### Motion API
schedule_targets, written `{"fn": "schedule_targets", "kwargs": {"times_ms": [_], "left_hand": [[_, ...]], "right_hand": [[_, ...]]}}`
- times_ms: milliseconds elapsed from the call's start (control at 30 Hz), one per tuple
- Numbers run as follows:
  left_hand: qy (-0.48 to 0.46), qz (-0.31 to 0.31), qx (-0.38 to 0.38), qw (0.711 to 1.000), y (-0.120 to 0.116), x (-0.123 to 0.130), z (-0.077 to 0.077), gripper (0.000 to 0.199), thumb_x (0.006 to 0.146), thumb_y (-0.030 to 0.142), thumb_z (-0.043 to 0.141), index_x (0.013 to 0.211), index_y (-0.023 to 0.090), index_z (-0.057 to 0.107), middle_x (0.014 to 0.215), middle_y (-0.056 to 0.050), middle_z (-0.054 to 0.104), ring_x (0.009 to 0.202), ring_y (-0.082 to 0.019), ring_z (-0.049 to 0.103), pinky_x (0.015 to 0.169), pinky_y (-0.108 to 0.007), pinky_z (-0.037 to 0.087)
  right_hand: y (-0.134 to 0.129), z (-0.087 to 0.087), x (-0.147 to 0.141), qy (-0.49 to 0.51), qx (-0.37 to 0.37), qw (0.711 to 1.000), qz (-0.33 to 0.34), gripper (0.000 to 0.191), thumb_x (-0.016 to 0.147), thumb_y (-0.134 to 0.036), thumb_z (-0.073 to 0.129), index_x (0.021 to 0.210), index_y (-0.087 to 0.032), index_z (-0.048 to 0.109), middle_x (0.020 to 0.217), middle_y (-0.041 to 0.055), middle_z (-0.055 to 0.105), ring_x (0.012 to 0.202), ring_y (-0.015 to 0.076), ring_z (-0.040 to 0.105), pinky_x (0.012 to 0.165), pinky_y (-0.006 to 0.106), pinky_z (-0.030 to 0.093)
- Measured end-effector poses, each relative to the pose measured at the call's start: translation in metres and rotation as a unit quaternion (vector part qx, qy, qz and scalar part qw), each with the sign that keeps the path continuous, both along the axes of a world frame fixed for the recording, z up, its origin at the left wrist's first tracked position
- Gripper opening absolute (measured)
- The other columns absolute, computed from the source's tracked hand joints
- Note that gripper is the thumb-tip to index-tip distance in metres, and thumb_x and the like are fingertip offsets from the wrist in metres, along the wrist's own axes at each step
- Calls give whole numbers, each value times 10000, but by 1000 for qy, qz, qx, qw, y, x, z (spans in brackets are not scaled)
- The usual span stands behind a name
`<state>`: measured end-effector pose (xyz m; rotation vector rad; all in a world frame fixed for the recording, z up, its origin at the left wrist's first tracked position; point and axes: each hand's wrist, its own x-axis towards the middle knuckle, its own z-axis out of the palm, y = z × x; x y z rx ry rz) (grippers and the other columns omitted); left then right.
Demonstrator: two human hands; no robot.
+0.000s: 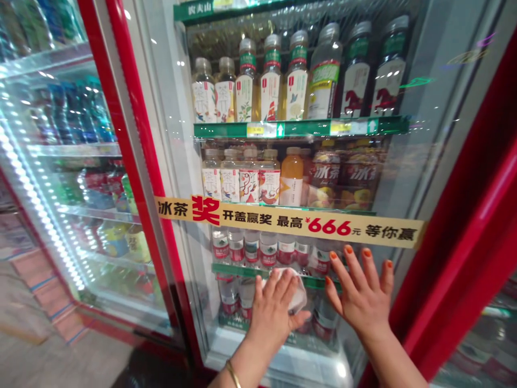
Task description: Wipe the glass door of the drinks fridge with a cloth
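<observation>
In the head view, my left hand (274,304) presses a white cloth (298,297) against the glass door (347,355) of a drinks cooler. Its fingers lie fairly flat over the cloth, the thumb pointing right, and a gold bangle circles the wrist. My right hand (362,293), with orange nails, is spread wide against or just off the same glass, just under a yellow printed strip (266,220). Nothing is in it. Whether its palm fully touches the glass cannot be seen.
Behind the glass, bottles (269,81) line several shelves with green price rails (302,128). Red door frames (135,108) stand on both sides. At the left is another lit cooler (76,151) of drinks, with stacked cartons (48,291) on the floor beside it.
</observation>
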<state>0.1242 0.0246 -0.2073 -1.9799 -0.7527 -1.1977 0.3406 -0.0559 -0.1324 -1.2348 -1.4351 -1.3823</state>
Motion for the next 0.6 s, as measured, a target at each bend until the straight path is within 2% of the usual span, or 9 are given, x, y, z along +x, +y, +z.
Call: {"fn": "schedule_targets", "kwargs": {"times_ms": [67, 100, 200, 267, 300, 367, 467, 533, 600], "left_hand": [[4, 19, 16, 1000, 13, -35, -18, 810, 1058, 653, 516, 1724, 216, 372, 1739, -139, 475, 1757, -292, 62, 1428, -618, -41], [-18, 45, 4, 999, 23, -56, -15, 823, 1076, 578, 515, 1752, 170, 283, 1742, -189, 453, 1753, -325, 78, 1422, -655, -15], [-152, 105, -60, 981, 51, -93, 30, 885, 1101, 464, 468, 1772, 79, 38, 1807, -305, 221, 1734, -444, 89, 1383, -761, 41], [-228, 95, -81, 966, 52, -80, 60, 897, 1113, 515, 408, 1767, 73, -18, 1835, -299, 79, 1735, -454, 23, 1372, -776, 35], [-232, 81, -81, 966, 47, -64, 66, 911, 1112, 571, 382, 1767, 76, -14, 1844, -281, 55, 1738, -440, -6, 1372, -767, 22], [-163, 51, -63, 983, 30, -27, 57, 956, 1082, 702, 358, 1776, 110, 72, 1854, -228, 109, 1748, -391, -32, 1383, -720, -27], [-9, 10, -12, 1000, 11, -1, 12, 899, 1022, 811, 409, 1730, 259, 371, 1813, -105, 343, 1758, -299, -26, 1396, -630, -106], [12, 22, -1, 1000, 15, -18, -9, 810, 1033, 767, 453, 1693, 297, 448, 1758, -96, 450, 1759, -293, 0, 1390, -654, -108], [-50, 69, -38, 996, 31, -50, -3, 815, 1074, 654, 449, 1747, 212, 318, 1765, -180, 413, 1753, -350, 54, 1371, -731, -63]], "right_hand": [[0, 1, 0, 1, -2, 1000, -1, 746, 1065, -396, 607, 1746, -307, 316, 1813, -29, 266, 1727, 229, 192, 1438, 515, 73], [0, 1, 0, 2, -5, 1000, -1, 754, 1061, -396, 611, 1747, -308, 312, 1812, -30, 264, 1727, 228, 191, 1438, 516, 75], [0, 1, 0, 2, -8, 1000, -3, 767, 1051, -400, 621, 1748, -313, 310, 1806, -31, 271, 1726, 230, 195, 1438, 517, 82], [0, 0, 1, 3, -7, 1000, -7, 777, 1044, -400, 633, 1747, -316, 312, 1803, -32, 274, 1725, 232, 196, 1439, 514, 78], [0, -1, 1, 4, -7, 1000, -8, 779, 1042, -401, 636, 1747, -317, 314, 1801, -32, 276, 1723, 234, 199, 1439, 514, 79], [0, -1, 1, 3, -10, 1000, -7, 778, 1041, -401, 638, 1745, -318, 317, 1798, -28, 283, 1720, 242, 208, 1438, 522, 86], [0, -2, 2, 1, -8, 1000, -4, 775, 1039, -393, 639, 1743, -313, 326, 1793, -13, 301, 1717, 252, 219, 1437, 535, 94], [0, -3, 2, 3, -5, 1000, -2, 771, 1042, -396, 635, 1743, -309, 326, 1795, -11, 302, 1718, 251, 217, 1438, 533, 93], [1, -4, 2, 4, -5, 1000, -1, 766, 1047, -404, 626, 1744, -310, 323, 1799, -15, 297, 1719, 249, 215, 1439, 531, 93]]}}
